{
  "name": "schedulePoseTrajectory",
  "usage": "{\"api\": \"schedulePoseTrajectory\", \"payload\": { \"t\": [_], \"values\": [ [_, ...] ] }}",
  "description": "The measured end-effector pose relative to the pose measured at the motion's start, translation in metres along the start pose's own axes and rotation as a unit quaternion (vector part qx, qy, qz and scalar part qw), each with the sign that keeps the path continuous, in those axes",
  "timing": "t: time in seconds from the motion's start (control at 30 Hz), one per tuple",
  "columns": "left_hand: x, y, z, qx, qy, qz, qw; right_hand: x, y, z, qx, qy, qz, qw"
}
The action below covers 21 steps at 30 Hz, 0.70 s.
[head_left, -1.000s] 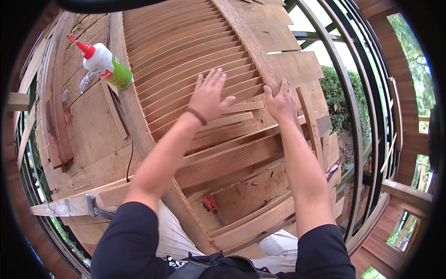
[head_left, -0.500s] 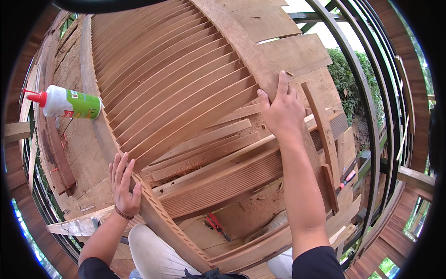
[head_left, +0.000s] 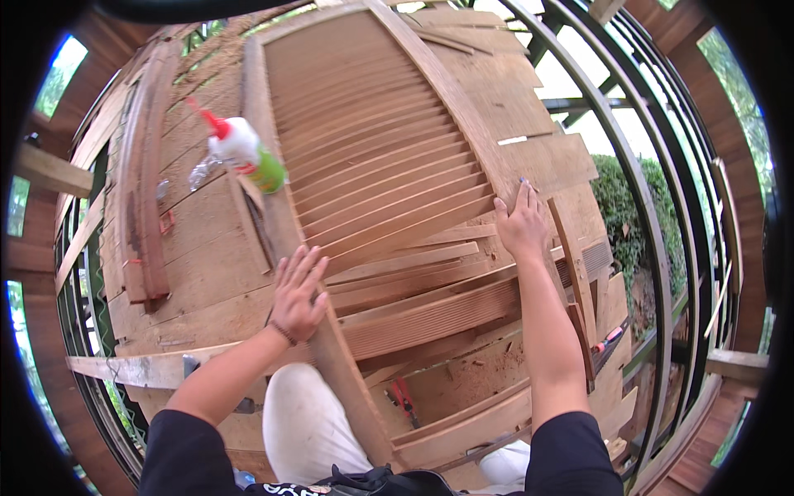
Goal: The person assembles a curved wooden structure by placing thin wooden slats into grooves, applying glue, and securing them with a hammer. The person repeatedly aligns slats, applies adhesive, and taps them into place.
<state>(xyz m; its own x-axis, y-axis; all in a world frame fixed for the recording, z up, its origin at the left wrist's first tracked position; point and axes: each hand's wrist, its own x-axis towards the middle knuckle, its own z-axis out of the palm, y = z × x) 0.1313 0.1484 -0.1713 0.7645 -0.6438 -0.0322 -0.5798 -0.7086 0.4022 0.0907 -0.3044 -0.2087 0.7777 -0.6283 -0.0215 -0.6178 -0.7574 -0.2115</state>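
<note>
A wooden louvered frame with several curved-looking slats (head_left: pixel 389 186) lies between my hands. My left hand (head_left: pixel 296 299) rests on its left stile (head_left: pixel 351 376), fingers stretched out and spread. On the right stile (head_left: pixel 442 103) my right hand (head_left: pixel 523 223) lies, also with fingers extended, beside the end of the nearest slats. Neither hand grips anything. A white and green glue bottle (head_left: pixel 263 169) with a red nozzle stands on the left stile, farther off than my left hand; it looks slightly blurred.
A ridged board (head_left: pixel 438 322) crosses beneath the frame's near part. A red and black hand tool (head_left: pixel 403 401) lies below it, and a red-handled tool (head_left: pixel 610 337) at the right. Dark timber strips (head_left: pixel 145 190) lie at the left. Metal railing (head_left: pixel 637 124) runs along the right.
The view has shifted, showing more of the frame's far end. The left stile and my left hand sit farther right in view. Slots seen along that stile's near part no longer show.
</note>
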Motion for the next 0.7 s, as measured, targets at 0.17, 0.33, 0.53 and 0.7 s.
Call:
{"api": "schedulePoseTrajectory", "payload": {
  "t": [0.17,0.33,0.53,0.7],
  "values": [
    [0.013,0.008,0.010,0.013,0.037,0.036,0.999,-0.031,0.027,-0.029,0.111,0.079,-0.141,0.981],
    [0.006,-0.004,0.014,0.029,0.020,0.000,0.999,-0.194,-0.055,-0.195,0.098,-0.188,-0.301,0.930],
    [-0.019,0.094,-0.072,-0.395,-0.009,-0.018,0.918,-0.335,-0.064,-0.274,0.148,-0.216,-0.256,0.931],
    [-0.127,0.232,-0.258,-0.424,0.082,0.445,0.785,-0.326,-0.055,-0.238,0.103,-0.234,-0.293,0.921]
  ]
}}
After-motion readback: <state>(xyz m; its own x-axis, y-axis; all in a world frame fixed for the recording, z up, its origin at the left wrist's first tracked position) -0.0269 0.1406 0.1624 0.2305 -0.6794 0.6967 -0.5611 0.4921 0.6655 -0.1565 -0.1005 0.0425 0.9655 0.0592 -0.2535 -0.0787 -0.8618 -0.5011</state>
